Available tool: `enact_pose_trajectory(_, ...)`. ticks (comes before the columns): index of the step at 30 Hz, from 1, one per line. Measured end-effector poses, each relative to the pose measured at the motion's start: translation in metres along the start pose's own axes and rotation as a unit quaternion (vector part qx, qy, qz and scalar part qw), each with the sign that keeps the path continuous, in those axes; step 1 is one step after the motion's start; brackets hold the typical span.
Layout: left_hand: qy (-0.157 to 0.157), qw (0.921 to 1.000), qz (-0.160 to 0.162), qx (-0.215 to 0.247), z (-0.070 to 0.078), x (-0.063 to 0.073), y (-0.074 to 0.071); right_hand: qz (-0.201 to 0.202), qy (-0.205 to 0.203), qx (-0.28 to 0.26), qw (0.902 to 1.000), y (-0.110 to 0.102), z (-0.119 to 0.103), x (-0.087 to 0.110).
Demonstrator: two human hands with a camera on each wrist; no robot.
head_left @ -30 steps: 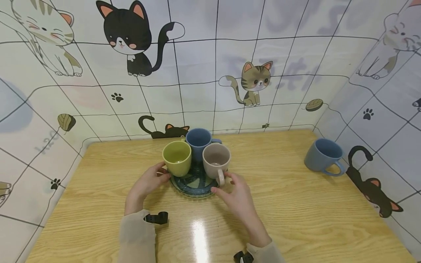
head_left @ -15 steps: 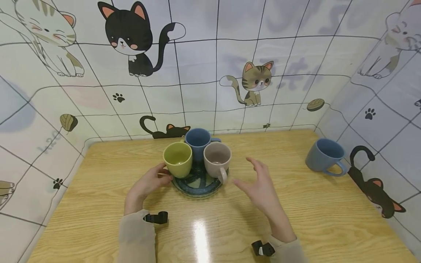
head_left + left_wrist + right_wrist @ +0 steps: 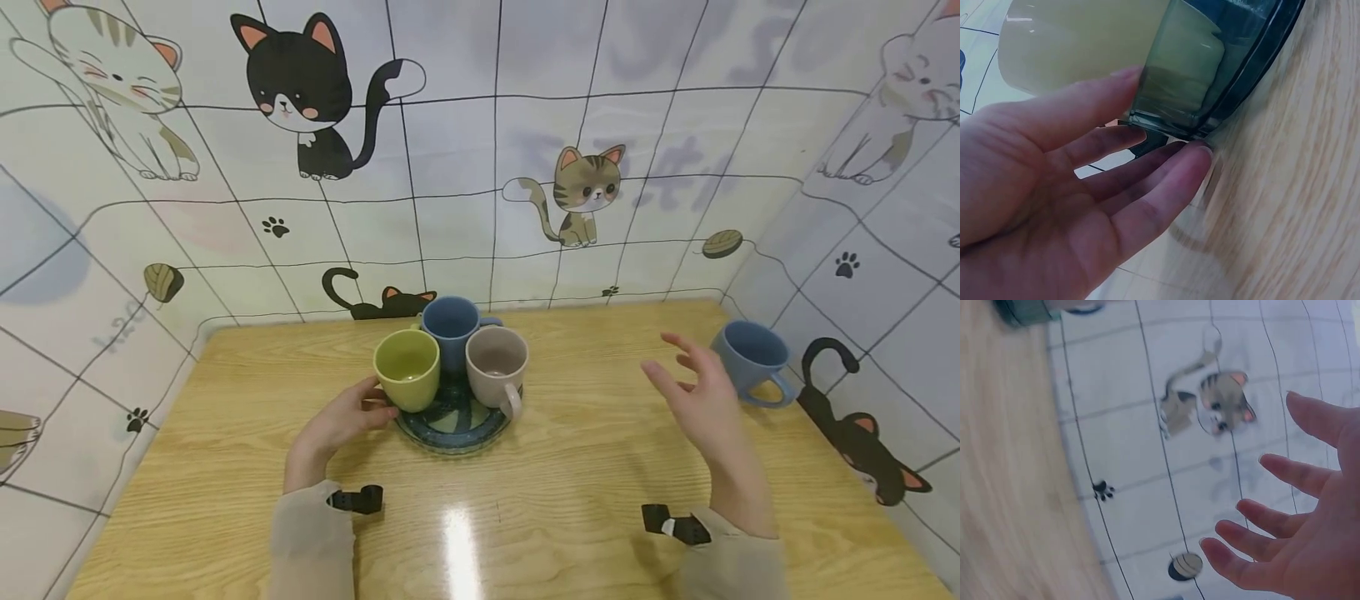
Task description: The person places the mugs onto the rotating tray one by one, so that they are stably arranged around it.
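Observation:
A round blue-green glass tray (image 3: 454, 440) bears a yellow-green mug (image 3: 407, 371), a blue mug (image 3: 452, 321) and a pale pinkish-grey mug (image 3: 496, 364), all upright. My left hand (image 3: 347, 418) grips the tray's left edge; the left wrist view shows its thumb against the glass wall (image 3: 1179, 81) and its fingertips at the lower rim. Out to the right, my right hand (image 3: 703, 400) is in the air with fingers spread and holds nothing. Just beyond it stands another blue mug (image 3: 752, 358), partly covered by that hand, its handle towards the right.
The wooden table (image 3: 570, 467) ends at the back and right against a hanging white sheet (image 3: 450, 150) printed with cats and grid lines. Dark camera straps sit on both wrists, over light sleeves (image 3: 311, 542).
My right hand has let go of the tray's right side and moved right to near the lone blue mug. My left hand has stayed at the tray.

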State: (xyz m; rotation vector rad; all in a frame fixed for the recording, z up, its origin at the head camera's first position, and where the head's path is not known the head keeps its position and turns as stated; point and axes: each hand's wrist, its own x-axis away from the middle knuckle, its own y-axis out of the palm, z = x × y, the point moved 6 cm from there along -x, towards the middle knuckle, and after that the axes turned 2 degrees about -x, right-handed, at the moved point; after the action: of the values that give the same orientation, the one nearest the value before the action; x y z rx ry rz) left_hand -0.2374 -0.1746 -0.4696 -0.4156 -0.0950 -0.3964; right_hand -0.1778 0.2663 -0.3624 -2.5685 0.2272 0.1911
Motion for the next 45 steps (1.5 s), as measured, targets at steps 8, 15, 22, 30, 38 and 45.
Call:
enact_pose_trajectory(8, 0.0, 0.9999, -0.013, -0.001, -0.001, -0.002, 0.002, 0.099, 0.088, 0.045, 0.9902, -0.072, 0.049, -0.004)
enact_pose_trajectory(15, 0.008, 0.9998, -0.019, 0.008, -0.002, -0.003, 0.003, 0.174, 0.173, 0.069, 0.967, -0.119, 0.092, 0.002)
enact_pose_trajectory(22, 0.017, 0.9997, -0.017, -0.002, -0.004, -0.003, 0.002, 0.235, 0.257, 0.052, 0.936, -0.134, 0.121, 0.01)
enact_pose_trajectory(30, 0.018, 0.9996, -0.017, -0.012, -0.005, -0.003, 0.001, 0.249, 0.282, 0.052, 0.9251, -0.132, 0.144, 0.014)
enact_pose_trajectory(38, 0.022, 0.9995, -0.001, -0.025, -0.003, -0.002, 0.0, 0.235, 0.291, 0.021, 0.9272, -0.128, 0.164, 0.009)
enact_pose_trajectory(45, 0.014, 0.9995, 0.002, -0.028, -0.004, -0.002, -0.002, 0.216, 0.283, 0.023, 0.9342, -0.117, 0.179, 0.003)
